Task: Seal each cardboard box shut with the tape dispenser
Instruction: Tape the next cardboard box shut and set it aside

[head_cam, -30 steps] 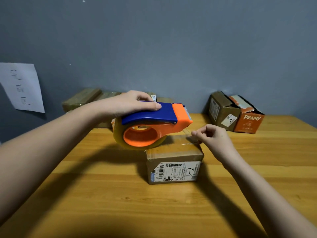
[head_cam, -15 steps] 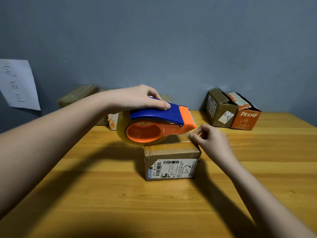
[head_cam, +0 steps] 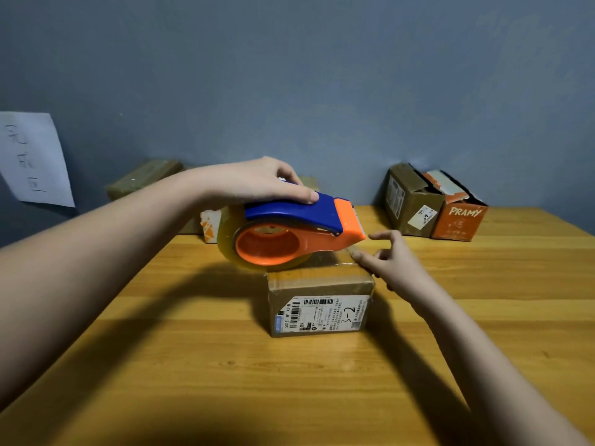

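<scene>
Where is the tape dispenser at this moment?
In the head view the tape dispenser is near the middle, gripped from above by the left hand, over the back of the labelled cardboard box, its cutter end facing the right hand.

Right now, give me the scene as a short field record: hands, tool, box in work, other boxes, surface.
left hand: grips the blue handle of the tape dispenser
right hand: fingers spread at the box's far right top edge, just under the dispenser's orange nose; tape contact unclear
box in work: labelled box, marked 3-2, beneath the dispenser, flaps closed
other boxes: brown box and orange PRAMY box far right by the wall; more boxes far left
surface: wooden table
</scene>
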